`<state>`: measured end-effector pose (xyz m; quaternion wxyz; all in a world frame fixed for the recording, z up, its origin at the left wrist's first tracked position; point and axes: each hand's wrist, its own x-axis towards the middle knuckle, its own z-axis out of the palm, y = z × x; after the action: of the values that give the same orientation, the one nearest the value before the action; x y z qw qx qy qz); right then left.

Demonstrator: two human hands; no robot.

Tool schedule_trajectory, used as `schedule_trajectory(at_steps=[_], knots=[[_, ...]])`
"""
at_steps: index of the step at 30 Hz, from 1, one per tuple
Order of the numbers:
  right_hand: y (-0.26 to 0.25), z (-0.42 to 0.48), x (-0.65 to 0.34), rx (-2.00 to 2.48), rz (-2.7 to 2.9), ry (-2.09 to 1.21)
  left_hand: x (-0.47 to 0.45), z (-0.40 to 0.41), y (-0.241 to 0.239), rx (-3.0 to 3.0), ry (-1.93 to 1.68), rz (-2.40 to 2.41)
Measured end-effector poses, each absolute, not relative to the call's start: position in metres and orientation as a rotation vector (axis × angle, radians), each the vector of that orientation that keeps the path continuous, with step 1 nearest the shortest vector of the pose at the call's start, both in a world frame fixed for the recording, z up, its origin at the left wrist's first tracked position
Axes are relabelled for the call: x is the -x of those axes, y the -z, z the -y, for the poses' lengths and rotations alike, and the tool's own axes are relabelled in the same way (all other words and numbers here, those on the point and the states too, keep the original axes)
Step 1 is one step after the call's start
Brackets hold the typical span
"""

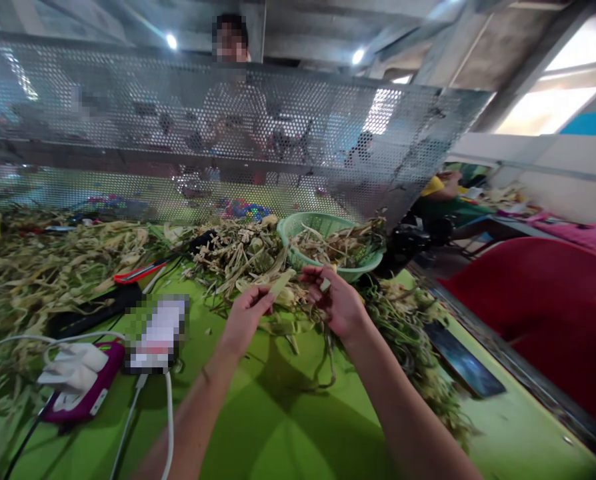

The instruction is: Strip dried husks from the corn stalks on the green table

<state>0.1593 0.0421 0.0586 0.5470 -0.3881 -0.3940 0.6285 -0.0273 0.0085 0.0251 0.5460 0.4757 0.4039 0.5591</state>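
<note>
My left hand (251, 308) pinches a pale green strip of dried leaf (282, 283) between thumb and fingers. Close beside it, my right hand (339, 301) has its fingers curled, with a small pale piece of plant (325, 285) at the fingertips. Both hands are above the green tabletop (298, 433), in front of a heap of dried stalks and leaves (243, 250). Just beyond my right hand, a light green plastic basket (361, 272) holds more dried plant pieces.
Dried leaves (78, 267) cover the left side. An orange-red box cutter (141, 272), a charging phone (161, 330) and a purple power strip (101, 393) lie there. Another phone (465, 360) rests right, beside greener stalks (403, 327). A perforated metal screen (303, 140) stands behind; a person is beyond it.
</note>
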Motion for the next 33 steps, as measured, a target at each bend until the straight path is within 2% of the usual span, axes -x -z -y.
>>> schedule_trajectory(at_steps=[10,17,22,33], knots=[[-0.063,-0.035,-0.151,0.849,1.077,-1.569,0.025,-0.002,-0.038,-1.024,-1.324,-0.913],[-0.067,-0.021,-0.138,1.021,1.478,-1.359,0.028,-0.002,-0.030,-0.868,-1.296,-0.649],[-0.064,-0.019,-0.130,0.936,1.638,-1.283,0.032,-0.002,-0.035,-0.805,-1.327,-0.479],[-0.065,-0.016,-0.130,1.074,1.825,-1.207,0.030,-0.010,-0.028,-1.071,-1.449,-0.875]])
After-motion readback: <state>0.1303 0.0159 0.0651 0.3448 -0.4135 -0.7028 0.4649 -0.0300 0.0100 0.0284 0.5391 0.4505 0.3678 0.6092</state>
